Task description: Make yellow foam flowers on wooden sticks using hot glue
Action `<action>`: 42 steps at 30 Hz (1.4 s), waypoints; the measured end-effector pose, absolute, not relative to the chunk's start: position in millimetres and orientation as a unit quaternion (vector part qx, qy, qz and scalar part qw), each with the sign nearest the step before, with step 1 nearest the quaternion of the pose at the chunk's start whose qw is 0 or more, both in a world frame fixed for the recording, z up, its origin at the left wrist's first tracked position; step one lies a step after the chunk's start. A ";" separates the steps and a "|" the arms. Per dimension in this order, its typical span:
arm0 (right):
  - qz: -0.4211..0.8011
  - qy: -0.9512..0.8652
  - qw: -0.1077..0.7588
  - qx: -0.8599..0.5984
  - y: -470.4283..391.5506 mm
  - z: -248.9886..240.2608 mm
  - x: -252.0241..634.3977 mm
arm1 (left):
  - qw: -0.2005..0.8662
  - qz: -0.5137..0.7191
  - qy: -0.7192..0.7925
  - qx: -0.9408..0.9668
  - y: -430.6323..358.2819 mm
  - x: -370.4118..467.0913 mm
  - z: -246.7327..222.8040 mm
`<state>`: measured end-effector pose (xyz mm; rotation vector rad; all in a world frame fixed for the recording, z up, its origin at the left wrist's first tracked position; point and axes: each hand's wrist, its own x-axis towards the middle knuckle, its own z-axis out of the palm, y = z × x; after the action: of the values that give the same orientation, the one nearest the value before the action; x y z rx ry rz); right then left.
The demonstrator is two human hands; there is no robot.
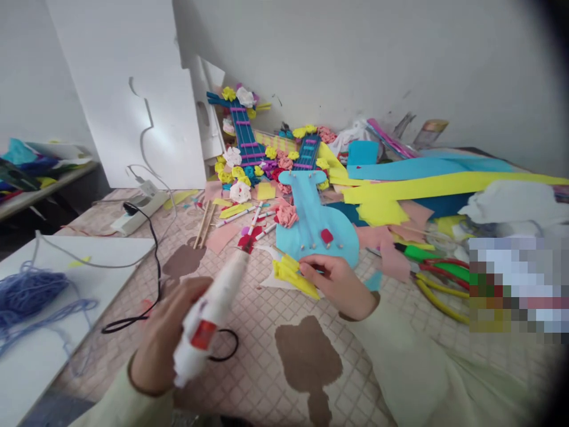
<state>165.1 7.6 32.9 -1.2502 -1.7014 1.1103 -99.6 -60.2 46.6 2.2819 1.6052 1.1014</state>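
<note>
My left hand (pixel 162 335) is wrapped round a white glue gun (pixel 222 302) with a red-orange patch, its nozzle pointing up and away. My right hand (pixel 340 284) pinches a piece of crumpled yellow paper (pixel 291 274) just in front of the light blue guitar-shaped cutout (pixel 306 207). That cutout carries strings, a red patch (pixel 326 237) and a pink paper flower (pixel 287 215) at its left edge. A gap lies between the nozzle and the yellow paper.
Decorated guitar shapes (pixel 243 133) lean at the back wall. Scissors (pixel 438 290) lie at right, near yellow paper strips (pixel 418 187). A power strip (pixel 140 210) with a black cord (pixel 157 261) sits at left, and blue yarn (pixel 33 293) rests on a white board (pixel 26 362).
</note>
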 end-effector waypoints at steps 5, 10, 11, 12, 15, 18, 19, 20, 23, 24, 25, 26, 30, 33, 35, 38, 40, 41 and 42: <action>0.454 -0.652 0.373 -0.479 7.1 36.7 165.7 | 0.011 0.282 0.458 0.843 -69.1 -70.2 39.2; 0.451 -0.658 0.370 -0.476 6.5 41.0 166.4 | -0.006 0.237 0.460 0.856 -65.2 -63.8 36.5; 0.449 -0.659 0.371 -0.475 6.5 41.4 166.2 | -0.005 0.235 0.461 0.856 -64.5 -62.9 36.4; 0.447 -0.660 0.373 -0.474 6.6 41.6 166.1 | -0.003 0.235 0.461 0.856 -63.8 -62.0 36.2; 0.447 -0.659 0.376 -0.475 6.9 41.0 165.6 | 0.010 0.235 0.464 0.854 -62.5 -59.3 35.1; 0.453 -0.656 0.376 -0.472 7.2 39.9 165.6 | 0.024 0.228 0.466 0.855 -62.0 -57.9 34.2; 0.455 -0.656 0.375 -0.472 7.3 39.7 165.6 | 0.027 0.226 0.467 0.854 -62.0 -57.7 34.2; 0.456 -0.656 0.374 -0.472 7.4 39.7 165.7 | 0.030 0.225 0.468 0.854 -61.9 -57.4 34.3; 0.454 -0.660 0.373 -0.469 7.1 40.3 165.7 | 0.036 0.225 0.470 0.853 -61.6 -56.2 35.6; 0.453 -0.660 0.375 -0.468 7.0 40.6 165.7 | 0.036 0.226 0.470 0.852 -61.3 -55.7 36.1; 0.452 -0.660 0.376 -0.467 6.8 40.8 165.7 | 0.036 0.228 0.469 0.853 -61.1 -55.2 36.5; 0.452 -0.659 0.377 -0.468 6.7 40.9 165.7 | 0.036 0.228 0.468 0.853 -60.8 -54.7 36.7; 0.455 -0.658 0.380 -0.465 6.7 40.5 165.8 | 0.037 0.223 0.470 0.853 -59.8 -54.3 35.6; 0.453 -0.660 0.382 -0.463 7.1 39.9 166.1 | 0.037 0.226 0.473 0.851 -59.4 -54.7 34.2; 0.452 -0.661 0.383 -0.461 7.2 39.4 166.2 | 0.035 0.229 0.472 0.850 -59.1 -54.6 33.6; 0.453 -0.661 0.380 -0.462 7.0 38.7 166.2 | 0.036 0.227 0.471 0.851 -58.9 -54.2 33.0; 0.455 -0.659 0.379 -0.464 6.9 38.4 166.1 | 0.039 0.225 0.471 0.852 -58.8 -54.3 32.1; 0.456 -0.658 0.378 -0.464 6.9 38.4 166.1 | 0.041 0.223 0.471 0.852 -58.8 -54.6 31.6; 0.458 -0.657 0.378 -0.465 6.9 38.5 166.0 | 0.043 0.221 0.471 0.853 -58.9 -55.0 31.0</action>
<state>166.0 6.9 38.5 -1.1886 -1.6786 1.1705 -55.0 -58.9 31.0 2.6085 1.4402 0.6774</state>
